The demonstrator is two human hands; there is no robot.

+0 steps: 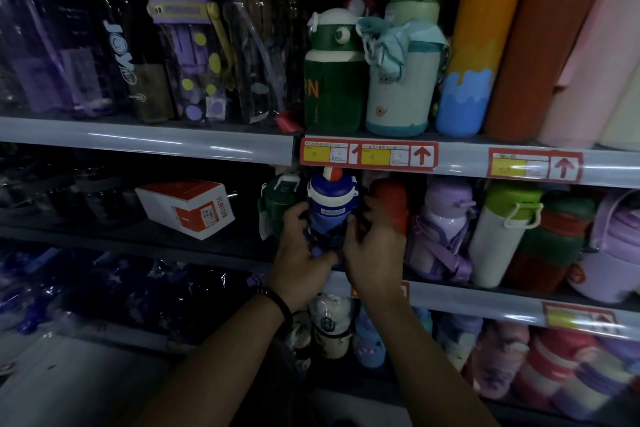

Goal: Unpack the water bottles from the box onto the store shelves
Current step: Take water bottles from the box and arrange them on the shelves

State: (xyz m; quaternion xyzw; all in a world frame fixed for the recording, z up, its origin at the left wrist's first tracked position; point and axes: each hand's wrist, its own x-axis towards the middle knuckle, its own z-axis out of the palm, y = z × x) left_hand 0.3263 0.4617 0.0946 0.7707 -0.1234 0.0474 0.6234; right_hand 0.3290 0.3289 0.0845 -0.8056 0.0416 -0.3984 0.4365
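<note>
Presently, head view | centre frame: blue bottle point(332, 208) upright at middle shelf point(485, 298), between green bottle point(277, 205) and red bottle point(391, 201), base hidden | left hand point(301, 253), right hand point(374, 246): fingers curled round lower body | advised: seat base flat, tuck strap, release evenly.

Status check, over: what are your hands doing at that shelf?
Left hand, right hand both grip blue bottle. Bottle upright at middle shelf edge. Green bottle and red bottle crowd either side.
</note>
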